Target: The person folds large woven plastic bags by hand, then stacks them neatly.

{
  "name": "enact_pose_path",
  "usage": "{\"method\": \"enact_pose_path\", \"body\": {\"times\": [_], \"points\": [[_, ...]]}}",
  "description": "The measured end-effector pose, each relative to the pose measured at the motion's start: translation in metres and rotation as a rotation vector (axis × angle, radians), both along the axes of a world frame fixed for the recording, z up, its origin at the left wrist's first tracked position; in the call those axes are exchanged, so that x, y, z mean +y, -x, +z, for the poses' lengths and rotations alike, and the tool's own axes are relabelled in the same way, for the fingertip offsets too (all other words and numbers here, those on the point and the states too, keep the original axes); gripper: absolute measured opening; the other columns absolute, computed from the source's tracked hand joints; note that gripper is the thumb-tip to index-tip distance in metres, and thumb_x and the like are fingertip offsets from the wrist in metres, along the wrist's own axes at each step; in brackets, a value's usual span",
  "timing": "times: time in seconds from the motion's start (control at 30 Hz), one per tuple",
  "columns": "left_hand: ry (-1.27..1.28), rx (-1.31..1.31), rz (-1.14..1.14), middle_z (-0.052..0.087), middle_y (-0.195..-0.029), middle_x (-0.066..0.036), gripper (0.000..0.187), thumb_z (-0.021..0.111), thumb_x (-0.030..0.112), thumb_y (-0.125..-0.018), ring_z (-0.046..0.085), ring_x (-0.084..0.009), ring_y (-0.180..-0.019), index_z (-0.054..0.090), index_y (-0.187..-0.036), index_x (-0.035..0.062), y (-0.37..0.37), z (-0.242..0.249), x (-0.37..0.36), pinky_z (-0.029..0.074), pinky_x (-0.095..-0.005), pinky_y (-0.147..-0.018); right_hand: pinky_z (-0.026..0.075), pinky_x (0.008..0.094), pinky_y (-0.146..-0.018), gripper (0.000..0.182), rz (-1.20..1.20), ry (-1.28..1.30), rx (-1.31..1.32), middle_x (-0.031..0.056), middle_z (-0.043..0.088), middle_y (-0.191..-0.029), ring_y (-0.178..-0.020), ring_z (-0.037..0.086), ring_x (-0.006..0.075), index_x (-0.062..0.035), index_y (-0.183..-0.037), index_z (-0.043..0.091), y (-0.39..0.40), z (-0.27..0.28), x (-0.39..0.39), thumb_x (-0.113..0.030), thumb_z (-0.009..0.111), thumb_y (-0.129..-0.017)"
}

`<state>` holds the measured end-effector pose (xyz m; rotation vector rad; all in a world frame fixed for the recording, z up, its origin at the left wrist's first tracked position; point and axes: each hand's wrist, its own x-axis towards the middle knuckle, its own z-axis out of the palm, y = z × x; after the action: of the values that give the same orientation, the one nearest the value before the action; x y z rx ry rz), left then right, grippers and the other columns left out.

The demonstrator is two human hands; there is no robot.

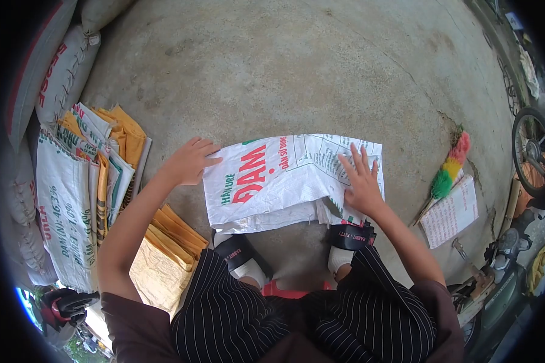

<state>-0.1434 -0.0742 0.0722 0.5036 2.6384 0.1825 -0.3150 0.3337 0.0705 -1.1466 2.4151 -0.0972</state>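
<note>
A white woven sack (297, 181) with red and green print lies folded across the floor in front of my feet. Its near edge is uneven, and a fold stands up a little near the right end. At its upper left corner, my left hand (191, 162) touches the edge with its fingers stretched out. My right hand (364, 189) rests flat on the right part, fingers spread over the printed text. The sack's underside is hidden.
Folded white and yellow sacks (66, 199) stand stacked at the left, with more yellow sacks (163, 260) beside my leg. Full sacks (69, 72) line the left side. A colourful duster (448, 169) and a printed sheet (451, 212) lie at the right, near a motorbike (502, 296).
</note>
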Motion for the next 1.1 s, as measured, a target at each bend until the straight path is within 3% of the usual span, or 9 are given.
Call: {"method": "enact_pose_path", "body": {"times": [0.07, 0.13, 0.2, 0.33, 0.43, 0.63, 0.87, 0.97, 1.1], "points": [[0.143, -0.146, 0.042, 0.044, -0.135, -0.017, 0.050, 0.058, 0.018, -0.076, 0.044, -0.0322, -0.121, 0.054, -0.126, 0.0140, 0.018, 0.013, 0.026, 0.031, -0.0461, -0.102, 0.014, 0.0609, -0.107, 0.074, 0.121, 0.165, -0.033, 0.0124, 0.023, -0.149, -0.139, 0.015, 0.0370, -0.0160, -0.137, 0.039, -0.013, 0.000, -0.007, 0.004, 0.052, -0.067], [-0.094, -0.236, 0.775, 0.035, -0.141, -0.019, 0.060, 0.054, 0.038, -0.084, 0.035, -0.0319, -0.130, 0.042, -0.135, 0.0103, 0.041, 0.030, 0.077, 0.023, -0.0514, -0.106, 0.015, 0.0608, -0.107, 0.070, 0.034, 0.261, -0.340, 0.0124, 0.028, -0.147, -0.139, 0.017, 0.0357, -0.0148, -0.136, 0.041, -0.022, -0.003, -0.014, 0.005, 0.049, -0.069], [-0.347, -0.093, 0.890, 0.033, -0.142, -0.023, 0.072, 0.053, 0.050, -0.083, 0.029, -0.0355, -0.133, 0.036, -0.138, 0.0060, 0.054, 0.044, 0.132, 0.020, -0.0550, -0.106, 0.015, 0.0605, -0.106, 0.056, 0.024, 0.288, -0.340, 0.0138, 0.032, -0.145, -0.138, 0.019, 0.0371, -0.0113, -0.130, 0.046, -0.019, -0.002, -0.013, -0.002, 0.052, -0.075], [-0.385, 0.018, 0.706, 0.023, -0.146, -0.023, 0.080, 0.060, 0.053, -0.077, 0.022, -0.0391, -0.135, 0.035, -0.140, 0.0104, 0.043, 0.031, 0.180, 0.018, -0.0595, -0.105, 0.020, 0.0592, -0.103, 0.041, -0.159, 0.362, -0.173, 0.0198, 0.035, -0.141, -0.134, 0.026, 0.0398, -0.0043, -0.115, 0.050, -0.028, 0.002, -0.018, -0.021, 0.062, -0.079], [-0.399, 0.134, 0.586, 0.017, -0.149, -0.022, 0.082, 0.065, 0.051, -0.073, 0.018, -0.0407, -0.137, 0.036, -0.139, 0.0134, 0.030, 0.000, 0.174, 0.015, -0.0609, -0.104, 0.035, 0.0446, -0.096, 0.058, -0.510, 0.383, 0.223, 0.0304, 0.046, -0.122, -0.116, 0.044, 0.0398, 0.0080, -0.115, 0.045, -0.028, 0.000, -0.011, -0.026, 0.070, -0.075], [-0.454, 0.212, 0.449, 0.018, -0.149, -0.020, 0.080, 0.067, 0.046, -0.069, 0.017, -0.0402, -0.137, 0.039, -0.138, 0.0177, 0.013, -0.026, 0.153, 0.010, -0.0597, -0.106, 0.047, 0.0339, -0.078, 0.056, -1.263, 0.079, -0.325, 0.0189, 0.060, -0.104, -0.092, 0.060, 0.0245, 0.0098, -0.115, 0.047, 0.005, -0.034, 0.048, -0.027, 0.070, -0.080], [-0.393, 0.269, 0.346, 0.026, -0.147, -0.016, 0.070, 0.065, 0.041, -0.072, 0.022, -0.0345, -0.137, 0.044, -0.136, 0.0212, 0.013, -0.056, 0.143, 0.011, -0.0588, -0.106, 0.049, 0.0276, -0.075, 0.023, -1.335, 0.729, -1.191, 0.0101, 0.066, -0.095, -0.082, 0.063, 0.0162, 0.0042, -0.104, 0.061, 0.076, -0.022, 0.061, -0.011, 0.060, -0.086], [-0.432, 0.257, 0.325, 0.028, -0.147, -0.013, 0.067, 0.064, 0.038, -0.073, 0.025, -0.0317, -0.136, 0.044, -0.135, 0.0230, 0.008, -0.070, 0.137, 0.014, -0.0579, -0.106, 0.050, 0.0287, -0.075, 0.021, -1.032, 0.640, -1.107, 0.0093, 0.066, -0.096, -0.082, 0.063, 0.0158, 0.0021, -0.105, 0.061, 0.111, -0.020, 0.052, -0.009, 0.059, -0.087], [-0.391, 0.272, 0.311, 0.028, -0.147, -0.014, 0.066, 0.064, 0.038, -0.074, 0.025, -0.0317, -0.136, 0.044, -0.135, 0.0232, 0.014, -0.071, 0.132, 0.016, -0.0573, -0.106, 0.050, 0.0298, -0.072, 0.024, -1.053, 0.435, -0.997, 0.0080, 0.066, -0.095, -0.078, 0.063, 0.0157, 0.0016, -0.103, 0.062, 0.112, -0.053, 0.064, -0.014, 0.063, -0.085]]}}
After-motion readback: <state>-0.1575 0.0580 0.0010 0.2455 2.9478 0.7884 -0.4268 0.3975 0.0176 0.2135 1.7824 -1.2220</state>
